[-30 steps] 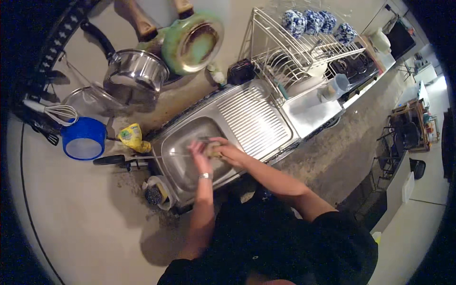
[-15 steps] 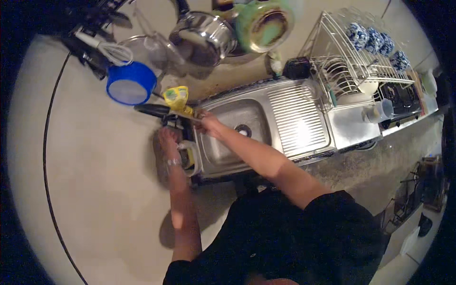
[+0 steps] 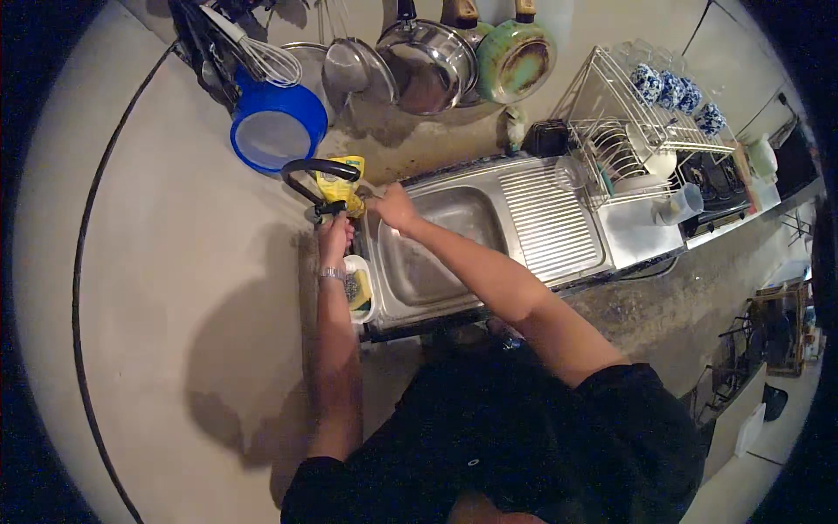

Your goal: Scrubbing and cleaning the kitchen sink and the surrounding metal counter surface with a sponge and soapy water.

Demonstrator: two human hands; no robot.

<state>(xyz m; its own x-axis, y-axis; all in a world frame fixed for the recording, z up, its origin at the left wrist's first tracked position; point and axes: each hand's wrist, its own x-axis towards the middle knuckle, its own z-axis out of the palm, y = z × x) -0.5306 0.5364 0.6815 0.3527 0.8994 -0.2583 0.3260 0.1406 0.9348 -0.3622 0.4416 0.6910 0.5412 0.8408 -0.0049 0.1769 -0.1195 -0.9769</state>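
Note:
At the sink's left end stands a black tap (image 3: 301,170) with an arched spout. My left hand (image 3: 334,237), a metal watch at its wrist, has its fingers closed on the tap's short black lever (image 3: 330,209). A yellow pouch (image 3: 349,164) stands right behind the tap. Over the left rim of the steel sink (image 3: 436,253) is my right hand (image 3: 395,210), fingers bent toward the pouch's lower part. What those fingers hold, if anything, is too small to make out. Beside my left wrist sits a white tub (image 3: 367,313) with a yellow-green sponge (image 3: 360,290) in it.
A blue-rimmed sieve (image 3: 279,131), a whisk (image 3: 257,52), a steel pan (image 3: 428,65) and a green pan (image 3: 517,61) hang along the wall. Right of the basin, past the ribbed drainboard (image 3: 554,218), a white dish rack (image 3: 646,131) holds plates and blue-patterned cups. A clear cup (image 3: 681,205) stands near it.
My left hand has moved up from beside the tub to the tap lever. My right hand has shifted slightly back and right. The view has turned a little, bringing the tap's arch out clearly.

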